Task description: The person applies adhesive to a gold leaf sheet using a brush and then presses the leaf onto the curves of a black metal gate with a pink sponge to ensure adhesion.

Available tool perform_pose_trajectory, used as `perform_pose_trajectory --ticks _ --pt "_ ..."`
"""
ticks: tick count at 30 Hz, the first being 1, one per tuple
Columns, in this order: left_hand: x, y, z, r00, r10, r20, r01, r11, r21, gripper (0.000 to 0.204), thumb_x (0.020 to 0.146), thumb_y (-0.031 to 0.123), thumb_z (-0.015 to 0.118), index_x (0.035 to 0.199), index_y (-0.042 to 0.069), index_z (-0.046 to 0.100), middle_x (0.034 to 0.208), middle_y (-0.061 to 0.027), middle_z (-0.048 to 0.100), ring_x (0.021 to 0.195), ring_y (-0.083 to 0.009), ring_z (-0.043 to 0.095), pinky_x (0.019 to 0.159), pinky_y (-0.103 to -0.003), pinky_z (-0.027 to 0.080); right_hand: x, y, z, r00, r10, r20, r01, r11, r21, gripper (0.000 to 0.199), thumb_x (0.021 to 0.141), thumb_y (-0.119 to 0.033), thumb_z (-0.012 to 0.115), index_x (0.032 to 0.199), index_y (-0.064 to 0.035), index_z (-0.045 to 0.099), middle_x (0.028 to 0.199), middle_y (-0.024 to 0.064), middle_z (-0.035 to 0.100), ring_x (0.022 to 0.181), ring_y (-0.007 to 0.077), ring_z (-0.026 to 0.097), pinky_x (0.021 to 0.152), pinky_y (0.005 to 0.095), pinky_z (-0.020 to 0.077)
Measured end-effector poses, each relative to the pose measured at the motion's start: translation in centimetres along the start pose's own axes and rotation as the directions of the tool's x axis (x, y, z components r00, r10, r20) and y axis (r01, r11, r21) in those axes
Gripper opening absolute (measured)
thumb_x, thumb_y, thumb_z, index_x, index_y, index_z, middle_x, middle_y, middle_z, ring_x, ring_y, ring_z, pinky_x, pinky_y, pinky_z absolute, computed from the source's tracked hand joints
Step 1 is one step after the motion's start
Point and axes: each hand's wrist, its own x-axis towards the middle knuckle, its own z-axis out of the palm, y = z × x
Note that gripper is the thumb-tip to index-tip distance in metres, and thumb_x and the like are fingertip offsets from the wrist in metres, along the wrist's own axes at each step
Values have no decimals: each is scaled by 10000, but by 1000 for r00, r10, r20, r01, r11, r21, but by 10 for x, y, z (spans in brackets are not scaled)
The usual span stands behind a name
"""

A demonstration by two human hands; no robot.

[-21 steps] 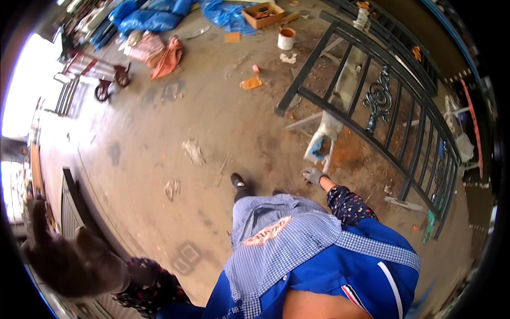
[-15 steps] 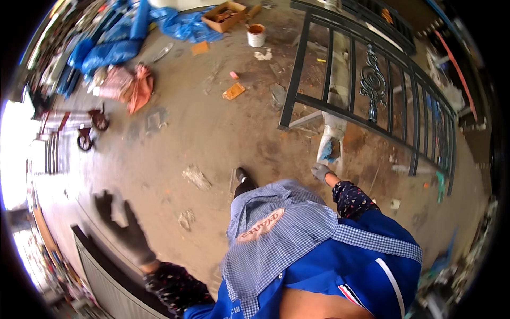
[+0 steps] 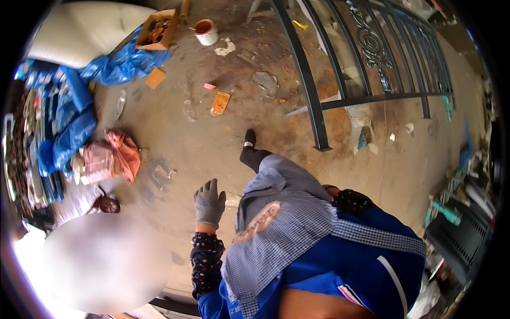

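Note:
My left hand (image 3: pixel 210 206), in a grey work glove, is held out over the floor beside my checked apron (image 3: pixel 297 202). Its fingers are stretched out and it holds nothing. Of my right arm the dark patterned sleeve (image 3: pixel 353 202) and a bit of wrist show; the hand itself is hidden behind the apron. Ahead on the right stands a dark metal railing panel (image 3: pixel 382 99) with upright bars and a scrolled ornament (image 3: pixel 372 45), apart from both hands. One dark shoe (image 3: pixel 249 138) points forward on the floor.
A paint bucket (image 3: pixel 206 33) and a cardboard box (image 3: pixel 157 30) stand at the far left, near blue plastic sheeting (image 3: pixel 119 65). Pink sacks (image 3: pixel 109 159) lie at left. An orange-stained flat piece (image 3: pixel 220 103) is on the floor. A dark crate (image 3: pixel 458 234) sits at right.
My view has turned and the railing now looks nearer. My left hand has come in from the far left toward my body. My right hand has gone out of sight behind the apron.

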Motion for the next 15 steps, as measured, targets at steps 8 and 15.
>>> perform_pose_trajectory --ticks 8,15 --pt "36 -149 -13 830 -187 525 182 981 63 446 893 335 627 1245 76 540 1063 -179 652 980 -390 637 803 -516 510 -15 -161 -81 979 44 -198 40 916 400 259 945 -205 563 1013 29 652 889 154 695 767 270 679 678 417 543" --pt "151 -300 13 752 35 658 65 990 -127 274 938 288 609 1135 104 659 905 -124 699 743 -331 650 645 -422 522 -62 -271 -151 946 247 -210 164 192 968 550 944 -541 589 1246 -81 576 703 71 630 511 140 544 473 299 466"
